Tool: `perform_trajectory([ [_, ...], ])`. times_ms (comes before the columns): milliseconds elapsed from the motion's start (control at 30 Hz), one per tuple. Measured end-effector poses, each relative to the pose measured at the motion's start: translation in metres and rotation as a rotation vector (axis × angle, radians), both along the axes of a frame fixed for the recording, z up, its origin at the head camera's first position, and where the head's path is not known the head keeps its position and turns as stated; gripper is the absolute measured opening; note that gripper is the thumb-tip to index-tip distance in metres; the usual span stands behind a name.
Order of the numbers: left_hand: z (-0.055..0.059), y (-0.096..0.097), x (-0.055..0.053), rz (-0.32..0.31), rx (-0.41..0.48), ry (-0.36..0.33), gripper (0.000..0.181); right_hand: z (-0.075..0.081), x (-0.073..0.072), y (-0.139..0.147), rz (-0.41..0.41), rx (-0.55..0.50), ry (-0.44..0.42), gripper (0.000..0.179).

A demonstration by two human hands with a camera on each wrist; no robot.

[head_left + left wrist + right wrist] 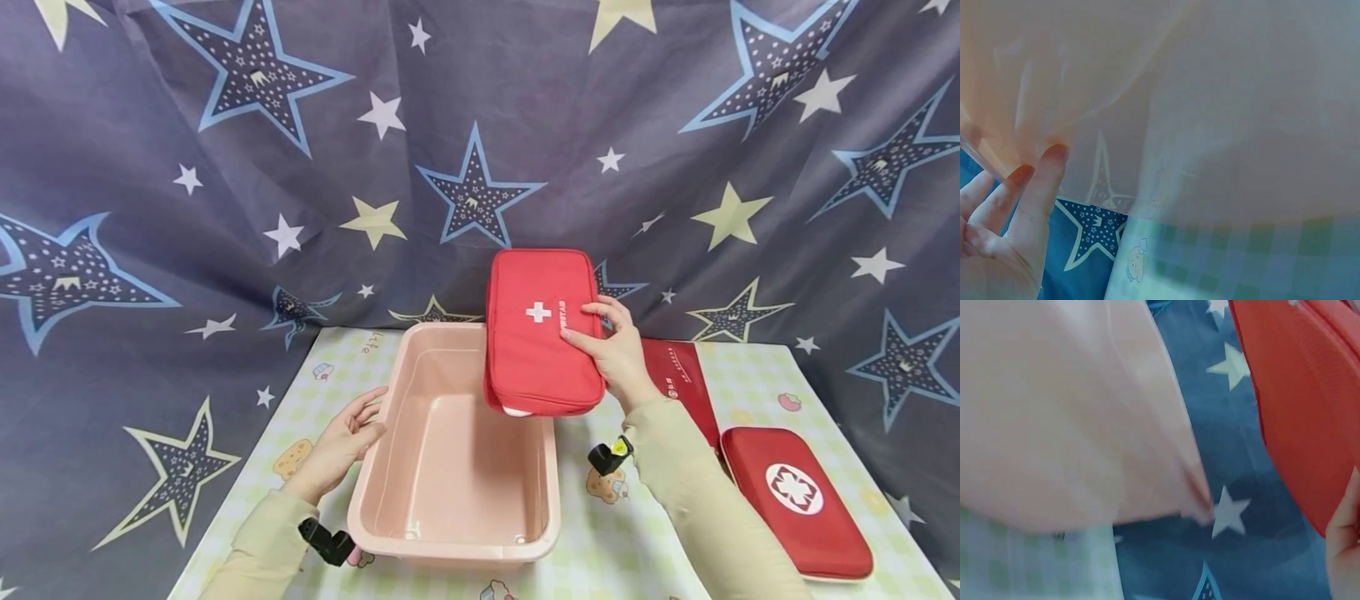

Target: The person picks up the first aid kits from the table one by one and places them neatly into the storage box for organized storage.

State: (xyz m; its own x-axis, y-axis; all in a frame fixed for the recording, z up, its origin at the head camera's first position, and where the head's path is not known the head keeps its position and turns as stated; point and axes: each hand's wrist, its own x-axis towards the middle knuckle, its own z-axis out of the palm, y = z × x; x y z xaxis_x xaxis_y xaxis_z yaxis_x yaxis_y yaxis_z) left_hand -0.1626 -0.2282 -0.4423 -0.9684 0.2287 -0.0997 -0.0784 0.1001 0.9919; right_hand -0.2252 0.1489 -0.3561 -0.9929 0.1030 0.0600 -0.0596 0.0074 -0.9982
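Right of centre, head view: right hand (618,354) grips the red first-aid bag (536,358) by its edge, above the upper-right rim of the pink basin (450,547). Lower left, left wrist view: left hand (1010,250), fingers extended, touches the basin; should steady it. Right side, right wrist view: bag best kept clear of the rim.

Place: curtain-backed space, room type unclear | star-print curtain (495,83) | checked cartoon-print tablecloth (607,550)

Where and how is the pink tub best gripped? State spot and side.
Likely the rim of the pink tub, midway along both long sides, one hand from outside each: it sits open side up, longer than wide. The left hand is at its left side; the right hand holds the red pouch.
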Motion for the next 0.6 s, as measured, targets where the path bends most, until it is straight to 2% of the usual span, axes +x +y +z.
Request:
perform_trajectory([
  [300, 0.001, 0.001, 0.000, 0.011, -0.001, 0.006, 0.060, 0.012, 0.002, -0.037, 0.054, -0.063, 0.013, 0.041],
  [433, 0.003, 0.003, 0.001, 0.012, 0.004, 0.007, 0.061, 0.012, 0.004, -0.049, 0.066, -0.071, 0.012, 0.042],
  [600, 0.006, 0.003, 0.004, 0.013, 0.003, 0.001, 0.062, 0.008, 0.008, -0.064, 0.093, -0.061, -0.035, 0.042],
])
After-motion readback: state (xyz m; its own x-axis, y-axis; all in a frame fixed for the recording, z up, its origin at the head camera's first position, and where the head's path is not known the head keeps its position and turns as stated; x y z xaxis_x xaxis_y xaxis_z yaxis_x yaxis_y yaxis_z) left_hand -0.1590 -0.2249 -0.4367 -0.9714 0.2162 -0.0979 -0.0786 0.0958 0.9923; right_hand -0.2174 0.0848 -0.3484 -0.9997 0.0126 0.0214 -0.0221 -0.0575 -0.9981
